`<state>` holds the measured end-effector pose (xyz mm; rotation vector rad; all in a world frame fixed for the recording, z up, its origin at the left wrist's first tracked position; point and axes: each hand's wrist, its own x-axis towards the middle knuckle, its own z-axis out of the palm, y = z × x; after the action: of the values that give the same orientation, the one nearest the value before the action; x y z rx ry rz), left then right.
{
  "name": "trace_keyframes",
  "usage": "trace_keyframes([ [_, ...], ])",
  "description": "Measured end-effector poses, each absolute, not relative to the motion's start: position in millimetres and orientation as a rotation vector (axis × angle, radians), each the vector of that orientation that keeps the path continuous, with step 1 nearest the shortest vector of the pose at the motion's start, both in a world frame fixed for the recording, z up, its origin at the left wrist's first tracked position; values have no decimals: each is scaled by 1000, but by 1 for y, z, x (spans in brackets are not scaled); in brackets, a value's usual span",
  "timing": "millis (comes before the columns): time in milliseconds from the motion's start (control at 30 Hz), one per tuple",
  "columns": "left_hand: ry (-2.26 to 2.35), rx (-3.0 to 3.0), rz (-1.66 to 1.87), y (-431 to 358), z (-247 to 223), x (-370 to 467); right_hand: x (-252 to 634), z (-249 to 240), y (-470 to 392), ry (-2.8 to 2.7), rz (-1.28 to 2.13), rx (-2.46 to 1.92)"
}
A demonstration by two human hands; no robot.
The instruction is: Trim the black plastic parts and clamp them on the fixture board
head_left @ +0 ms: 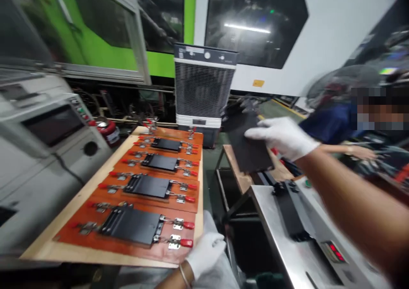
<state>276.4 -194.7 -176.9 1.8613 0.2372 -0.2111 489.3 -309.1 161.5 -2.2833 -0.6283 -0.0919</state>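
My right hand (284, 137), in a white glove, is raised at the right and closed on the edge of a thin black panel (249, 146), which hangs tilted and slightly blurred. Low in front, my left hand (207, 252), also gloved, lies beside the near corner of a wooden board (79, 195) with its fingers curled in and nothing visible in them. Orange plates on that board carry several black panels (132, 226) in a row, held at their ends by toggle clamps with red handles (186, 242).
A steel-topped bench (271, 212) on the right bears a black part (290, 212) and a red digital display (335, 251). Behind the board stands an air cooler (204, 88). A machine console (57, 127) is at left. A co-worker's hand (361, 152) reaches in at right.
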Motion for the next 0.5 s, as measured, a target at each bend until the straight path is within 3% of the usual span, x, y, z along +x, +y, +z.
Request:
trace_keyframes([
  [133,271,1797,-171,-187,-158,247,430,56,-176,-661,763,-1917],
  [200,307,1773,-156,-174,-141,232,399,15,-130,-715,961,-1839],
  [333,434,1672,-95,-141,-119,186,353,-31,-77,-836,1192,-1793],
  [500,691,1420,56,-117,-140,122,352,-49,-56,-854,1225,-1837],
])
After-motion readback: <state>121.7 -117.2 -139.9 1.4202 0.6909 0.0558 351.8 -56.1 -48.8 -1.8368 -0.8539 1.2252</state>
